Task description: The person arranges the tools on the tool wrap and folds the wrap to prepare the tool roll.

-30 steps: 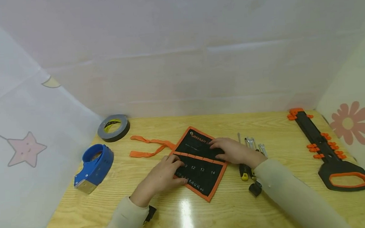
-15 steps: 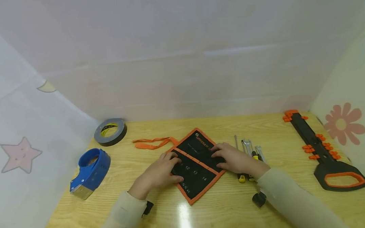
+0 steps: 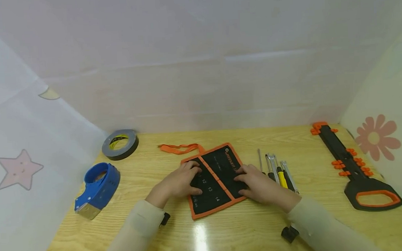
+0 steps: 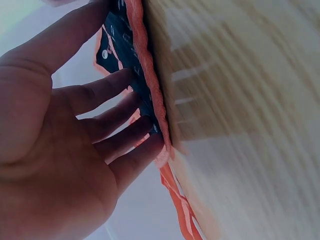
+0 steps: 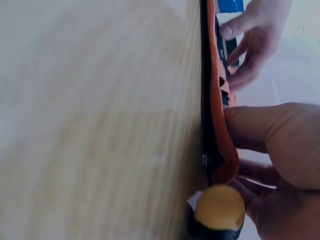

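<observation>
A black tool pouch with orange edging and printed numbers lies flat on the table in the head view, its orange ties trailing off the back left. My left hand rests on the pouch's left side; in the left wrist view its nearly straight fingers touch the cloth near the orange border. On the opposite side, my right hand lays its fingertips on the black fabric. The right wrist view shows that thumb against the cloth by the orange edge. Neither hand lifts the pouch.
Screwdrivers and wrenches lie just right of the right hand. A blue tape dispenser and a grey tape roll sit at the left. A black-and-orange tool with a loop handle lies far right.
The pouch has turned clockwise on the table between both hands, its logo end swinging right and its ties shifting right. More of the screwdrivers and wrenches now shows.
</observation>
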`<state>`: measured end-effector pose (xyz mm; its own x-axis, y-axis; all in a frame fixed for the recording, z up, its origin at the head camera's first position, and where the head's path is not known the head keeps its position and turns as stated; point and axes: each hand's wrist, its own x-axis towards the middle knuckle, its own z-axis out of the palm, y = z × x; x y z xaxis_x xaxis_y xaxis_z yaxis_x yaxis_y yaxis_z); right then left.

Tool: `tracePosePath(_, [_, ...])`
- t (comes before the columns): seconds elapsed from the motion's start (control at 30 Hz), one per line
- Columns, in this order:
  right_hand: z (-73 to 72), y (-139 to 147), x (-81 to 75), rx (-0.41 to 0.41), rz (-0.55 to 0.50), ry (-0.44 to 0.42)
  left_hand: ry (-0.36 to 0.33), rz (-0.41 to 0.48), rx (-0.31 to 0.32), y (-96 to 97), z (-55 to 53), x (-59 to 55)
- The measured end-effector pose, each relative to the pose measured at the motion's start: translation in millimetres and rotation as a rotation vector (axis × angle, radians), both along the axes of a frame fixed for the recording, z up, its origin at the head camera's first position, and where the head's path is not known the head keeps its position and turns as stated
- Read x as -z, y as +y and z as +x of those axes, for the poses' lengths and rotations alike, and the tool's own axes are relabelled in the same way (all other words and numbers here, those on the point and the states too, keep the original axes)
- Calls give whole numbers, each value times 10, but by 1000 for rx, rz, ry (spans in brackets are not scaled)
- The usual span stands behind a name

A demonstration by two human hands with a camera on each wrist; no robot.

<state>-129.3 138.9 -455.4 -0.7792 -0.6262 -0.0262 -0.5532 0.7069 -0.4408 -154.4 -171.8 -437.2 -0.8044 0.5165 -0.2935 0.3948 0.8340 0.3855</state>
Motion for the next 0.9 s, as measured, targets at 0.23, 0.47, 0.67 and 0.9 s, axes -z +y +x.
tracePosePath(0.23, [63, -63, 17, 36, 1, 5, -1, 2, 2, -16, -29, -8])
tracePosePath(0.47, [-31, -20, -65, 27, -22, -23, 25, 49, -25, -56, 67, -38])
tracePosePath(0.67, [-200, -28, -110, 5, -35, -1, 22, 83, -52, -27, 318, -96])
tracePosePath(0.9, [-295, -137, -83, 25, 51, -95, -40, 43, 0, 29, 463, -65])
